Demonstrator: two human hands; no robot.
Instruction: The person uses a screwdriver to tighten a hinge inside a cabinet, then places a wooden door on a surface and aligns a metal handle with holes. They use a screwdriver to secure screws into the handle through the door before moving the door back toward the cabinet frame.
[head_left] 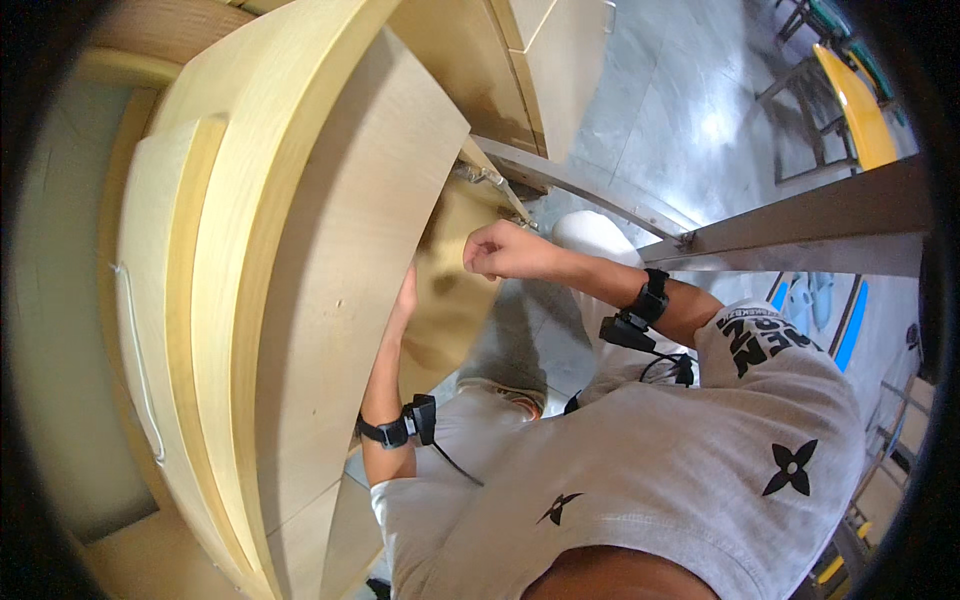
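A large pale wooden panel (360,200) of a cabinet stands tilted in front of me on the left. My left hand (407,297) is up against the panel's right edge, and its fingers are mostly hidden behind it. Just to the right, my right hand (492,250) is closed with its fingers curled in; anything inside them is too small or hidden to make out. It hovers before a yellowish wooden board (450,300) inside the cabinet. Beyond it, metal hinge-like hardware (485,177) is fixed near the cabinet's inner edge.
Further left are thick wooden edges (270,200) and a thin white handle-like rod (138,370). A metal beam (800,225) crosses at the right. Behind it stand a yellow chair (855,110) and pale blue slippers (810,300). Grey floor tiles (660,110) spread beyond.
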